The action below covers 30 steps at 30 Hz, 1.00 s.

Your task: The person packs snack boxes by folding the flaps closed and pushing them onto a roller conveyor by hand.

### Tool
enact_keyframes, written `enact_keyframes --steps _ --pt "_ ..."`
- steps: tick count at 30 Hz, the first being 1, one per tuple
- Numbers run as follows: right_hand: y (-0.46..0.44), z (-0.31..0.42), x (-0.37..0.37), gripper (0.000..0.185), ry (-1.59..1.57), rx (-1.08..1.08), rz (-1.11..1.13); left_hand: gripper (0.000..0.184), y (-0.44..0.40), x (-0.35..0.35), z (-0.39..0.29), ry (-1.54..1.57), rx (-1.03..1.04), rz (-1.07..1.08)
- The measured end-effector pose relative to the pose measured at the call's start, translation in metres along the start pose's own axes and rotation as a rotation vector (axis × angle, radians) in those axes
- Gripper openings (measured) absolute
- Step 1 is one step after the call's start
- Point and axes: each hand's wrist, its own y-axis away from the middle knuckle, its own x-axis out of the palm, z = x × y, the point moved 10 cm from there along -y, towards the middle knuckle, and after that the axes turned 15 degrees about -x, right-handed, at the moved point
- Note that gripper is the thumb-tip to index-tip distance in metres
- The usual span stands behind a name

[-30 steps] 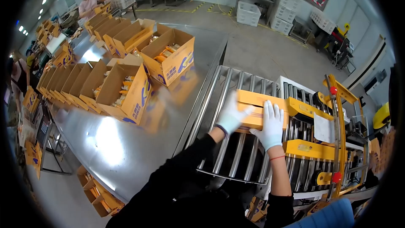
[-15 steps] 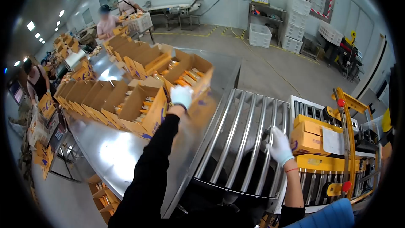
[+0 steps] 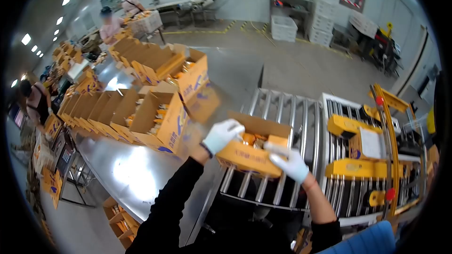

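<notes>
An open yellow cardboard box point(image 3: 247, 158) rests over the roller conveyor point(image 3: 280, 187), with orange and white packets point(image 3: 254, 139) showing inside. My left hand point(image 3: 224, 136), in a white glove, grips the box's left end, its fingers over the rim. At the box's right front corner is my white-gloved right hand point(image 3: 290, 162), its fingers over the rim and its thumb on the front wall. Some of the packets and the inner side of the right end are hidden by my fingers.
Rows of open packed boxes point(image 3: 162, 121) stand on the metal table point(image 3: 123, 169) at left. To the right is a yellow-railed machine point(image 3: 361, 169) with a closed box point(image 3: 356, 146) in it. Co-workers point(image 3: 109, 27) stand farther off; white crates point(image 3: 284, 28) line the back wall.
The box beneath my left hand has come off the table, rightward onto the rollers. My right hand has shifted left and down onto it. The closed box has moved deeper into the machine.
</notes>
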Motion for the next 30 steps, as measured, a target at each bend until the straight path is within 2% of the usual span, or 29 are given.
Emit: enact_keyframes --steps 1,2,3,5,6,7,9,10,11,13,15,17,19,21,23,24,25,26,27,28,29,30 --pt "-0.005 -0.008 -0.006 0.048 0.153 0.026 0.022 0.023 -0.008 0.001 -0.005 -0.152 0.015 -0.15" --pt "-0.021 0.015 -0.007 0.06 0.586 -0.245 0.159 0.019 -0.001 0.004 -0.024 -0.362 0.183 -0.298" --pt "-0.027 0.023 -0.008 0.072 0.747 -0.265 0.209 0.021 0.009 0.01 -0.037 -0.445 0.39 -0.413" --pt "-0.044 0.049 -0.017 0.089 0.99 -0.299 0.158 0.03 0.031 -0.002 -0.053 -0.572 0.361 -0.663" --pt "-0.043 0.051 -0.018 0.09 1.015 -0.261 0.103 0.047 0.04 -0.011 -0.045 -0.563 0.352 -0.769" --pt "-0.04 0.052 -0.019 0.092 1.034 -0.227 0.05 0.047 0.046 -0.008 -0.036 -0.565 0.335 -0.775" --pt "-0.016 0.051 0.001 0.094 0.971 -0.199 0.168 0.063 0.037 -0.018 0.009 0.034 0.112 -0.563" --pt "0.002 0.042 0.013 0.094 0.856 -0.11 0.27 0.065 0.025 -0.017 0.025 0.09 0.078 -0.455" --pt "0.022 0.031 0.023 0.094 0.89 -0.157 0.283 0.065 0.021 -0.02 0.024 0.084 0.067 -0.468" --pt "0.039 0.015 0.006 0.098 0.974 -0.102 0.308 0.062 -0.001 0.001 0.009 -0.032 0.039 -0.407" --pt "0.035 0.008 -0.027 0.103 1.117 0.08 0.304 0.057 -0.033 0.034 0.017 0.165 -0.047 -0.444" --pt "0.032 -0.01 -0.065 0.107 1.223 0.121 0.179 0.055 -0.021 0.087 -0.045 0.086 -0.073 -0.339" --pt "0.023 -0.018 -0.087 0.111 1.274 0.185 0.124 0.044 -0.025 0.155 -0.057 0.109 0.255 -0.346" --pt "0.019 -0.021 -0.095 0.109 1.26 0.188 0.121 0.05 -0.023 0.242 -0.025 0.224 -0.171 0.465" --pt "0.028 -0.032 -0.116 0.099 1.272 0.147 0.036 0.053 0.014 0.211 -0.047 0.117 0.137 0.397" --pt "0.034 -0.03 -0.124 0.085 1.273 0.184 0.023 0.055 0.028 0.173 -0.056 -0.175 0.271 0.196" --pt "0.043 -0.036 -0.129 0.085 1.267 0.186 0.021 0.05 0.049 0.118 -0.065 -0.299 0.435 -0.16" --pt "0.054 -0.042 -0.138 0.08 1.318 0.201 -0.023 0.046 0.054 0.068 -0.07 -0.584 0.209 -0.224" --pt "0.06 -0.044 -0.146 0.076 1.368 0.209 -0.065 0.044 0.081 0.01 -0.082 -0.63 0.347 -0.505" --pt "0.063 -0.043 -0.153 0.063 1.373 0.238 -0.124 0.046 0.09 -0.046 -0.049 -0.542 0.416 -0.719" --pt "0.066 -0.048 -0.155 0.063 1.364 0.227 -0.128 0.051 0.109 -0.097 -0.042 -0.599 0.234 -0.826" --pt "0.07 -0.053 -0.156 0.055 1.445 0.211 -0.118 0.058 0.129 -0.14 -0.019 -0.816 0.231 -1.084"
